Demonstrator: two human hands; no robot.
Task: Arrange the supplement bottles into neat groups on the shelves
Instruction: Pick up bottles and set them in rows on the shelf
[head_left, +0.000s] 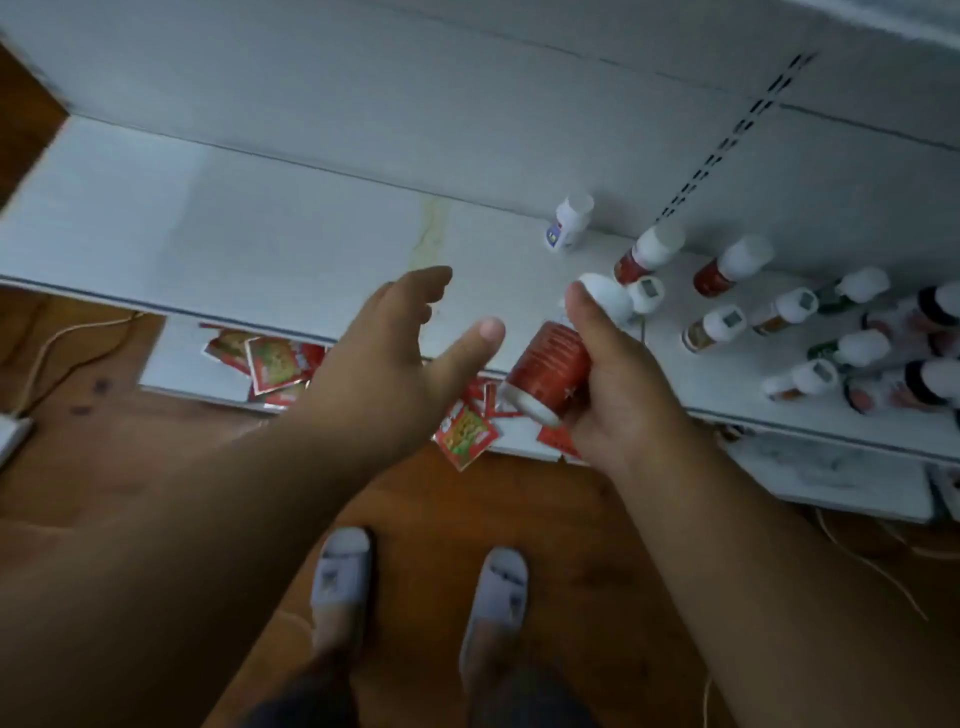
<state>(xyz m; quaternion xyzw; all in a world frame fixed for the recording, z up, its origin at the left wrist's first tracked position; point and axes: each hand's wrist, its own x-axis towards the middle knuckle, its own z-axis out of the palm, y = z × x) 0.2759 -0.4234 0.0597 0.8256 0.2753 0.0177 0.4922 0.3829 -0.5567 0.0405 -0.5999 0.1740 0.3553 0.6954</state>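
My right hand (613, 384) grips a red-labelled supplement bottle (550, 371) with a white cap (608, 296), fingers curled round its body and the thumb lying along its side up to the cap; the bottle is tilted, cap toward the shelf back, and is held above the front edge of the white shelf (260, 249). My left hand (395, 353) is open, fingers relaxed and spread, thumb pointing toward the bottle without touching it, and holds nothing. On the right part of the shelf stand further bottles: a small white bottle with a blue label (569, 221) near the back panel, two red-labelled bottles (647, 252) with white caps beside it, and a loose cluster of amber, green and dark-capped bottles (831, 332) farther right. Red and green sachets (275, 364) lie on the lower shelf, below the front edge. My grey slippers (340, 571) stand on the wooden floor (104, 467).
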